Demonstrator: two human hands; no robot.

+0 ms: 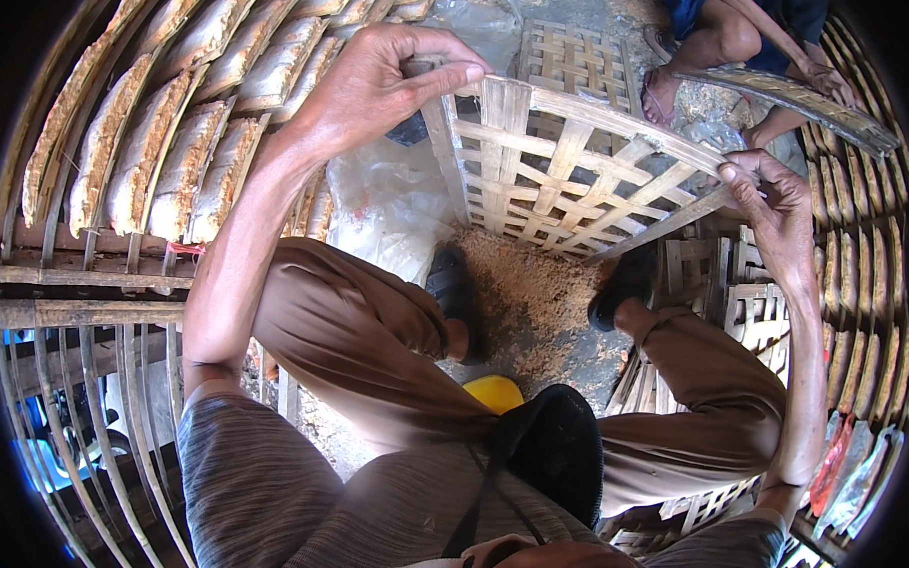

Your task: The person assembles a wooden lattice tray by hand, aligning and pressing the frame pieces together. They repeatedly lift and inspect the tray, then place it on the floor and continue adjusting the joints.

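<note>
Evidently seated, the person held an open-weave bamboo lattice panel (561, 170) upright between the knees, above a patch of sawdust (530, 296) on the ground. The left hand (382, 81) was closed around the panel's upper left corner, thumb and fingers pinching the top strip, which seemed to keep the frame from tipping. The right hand (777, 208) gripped the far right end, fingers curled over the lower slanting strip, so the two hands braced the panel from opposite corners. Both dark sandals (453, 284) rested just beside the panel's lower edge, likely steadying it. On the left, curved racks (150, 154) carried rows of pale pressed slabs, laid out side by side as if to dry. Near the top right another person (756, 18) sat handling a long woven strip (798, 97). More finished lattice panels (746, 304) lay stacked at the right.
</note>
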